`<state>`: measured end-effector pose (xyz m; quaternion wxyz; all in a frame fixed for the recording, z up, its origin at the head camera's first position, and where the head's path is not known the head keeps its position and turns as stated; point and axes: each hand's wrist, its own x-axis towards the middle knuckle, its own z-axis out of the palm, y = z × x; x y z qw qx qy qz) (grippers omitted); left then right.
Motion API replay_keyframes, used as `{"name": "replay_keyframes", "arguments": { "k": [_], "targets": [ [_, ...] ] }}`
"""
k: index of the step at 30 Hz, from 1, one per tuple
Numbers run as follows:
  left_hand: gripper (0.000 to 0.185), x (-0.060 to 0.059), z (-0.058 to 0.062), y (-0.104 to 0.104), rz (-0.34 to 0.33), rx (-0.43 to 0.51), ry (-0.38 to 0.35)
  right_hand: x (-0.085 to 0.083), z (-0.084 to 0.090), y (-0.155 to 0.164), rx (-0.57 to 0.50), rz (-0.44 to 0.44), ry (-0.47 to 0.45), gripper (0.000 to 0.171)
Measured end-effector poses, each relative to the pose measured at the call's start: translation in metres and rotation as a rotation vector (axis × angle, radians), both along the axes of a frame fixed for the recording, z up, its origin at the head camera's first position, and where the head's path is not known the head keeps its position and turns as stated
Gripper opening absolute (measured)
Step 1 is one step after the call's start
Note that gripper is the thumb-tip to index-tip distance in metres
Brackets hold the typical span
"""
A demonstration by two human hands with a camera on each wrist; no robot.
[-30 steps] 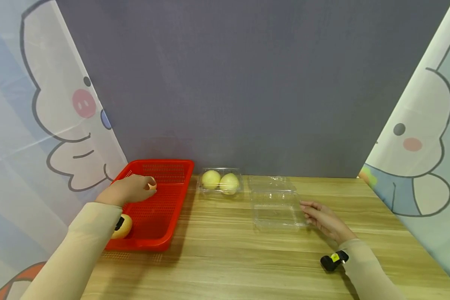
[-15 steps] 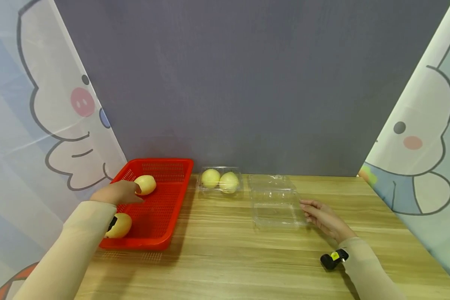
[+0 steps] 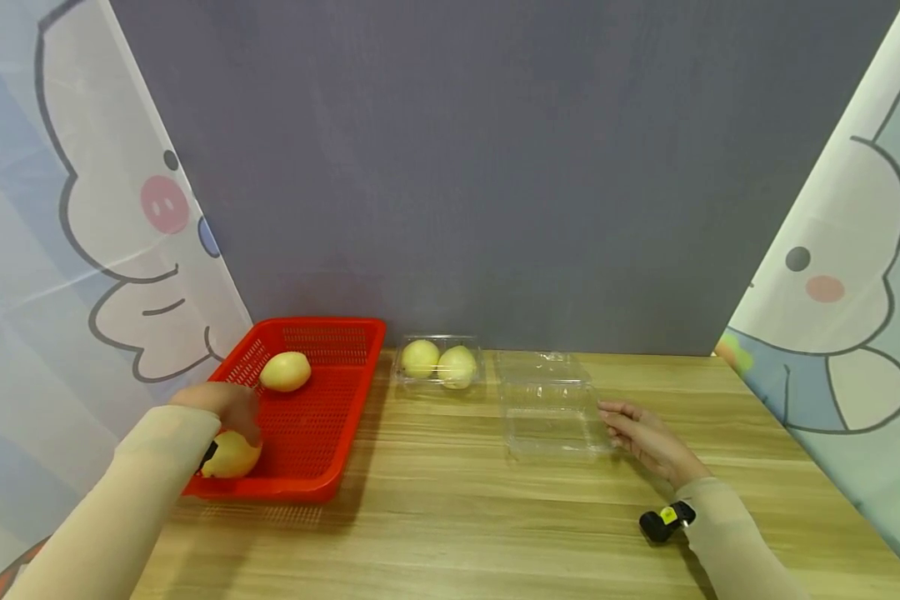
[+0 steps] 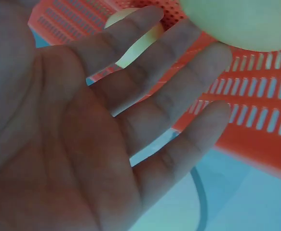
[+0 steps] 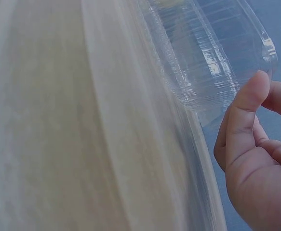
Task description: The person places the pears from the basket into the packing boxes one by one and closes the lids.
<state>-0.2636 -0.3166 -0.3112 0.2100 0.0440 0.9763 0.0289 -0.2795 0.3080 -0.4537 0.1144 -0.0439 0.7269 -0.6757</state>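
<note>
In the head view my left hand (image 3: 221, 403) hovers over the near left of the red plastic basket (image 3: 360, 400), just above a pale yellow pear (image 3: 232, 457). The left wrist view shows its fingers (image 4: 174, 91) spread and nearly straight, with part of a pear (image 4: 246, 19) close to the fingertips. Another pear (image 3: 286, 372) lies farther back in the basket. My right hand (image 3: 648, 437) pinches the right rim of an open clear plastic clamshell box (image 3: 547, 429) between thumb and finger, plain in the right wrist view. No fruit is in that box.
A second clear box (image 3: 441, 340) holding two pears (image 3: 420, 359) stands at the back, between basket and open box. A grey panel (image 3: 450, 183) closes off the table's rear edge. Cartoon-printed cloth (image 3: 120, 250) hangs on both sides. The table (image 3: 435, 517) is wood-grained.
My left hand has let go of the rear pear, which now lies in the basket, and has moved back toward me over the near pear. The right hand stays on the box rim.
</note>
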Motion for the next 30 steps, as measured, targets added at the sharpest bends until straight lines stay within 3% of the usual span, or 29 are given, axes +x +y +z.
{"name": "replay_keyframes", "arguments": {
  "k": [10,22,30],
  "targets": [
    [0.024,0.0,0.0,-0.011,0.001,-0.04,-0.042,0.002,0.003,-0.002,0.0,0.005,0.009,0.061],
    [0.025,0.004,0.0,-0.015,0.041,0.037,-0.083,0.001,0.002,-0.001,0.002,0.018,0.011,0.061],
    [0.032,-0.005,0.001,-0.008,0.019,-0.049,-0.141,0.002,0.004,-0.002,0.002,0.03,0.021,0.061]
  ]
}}
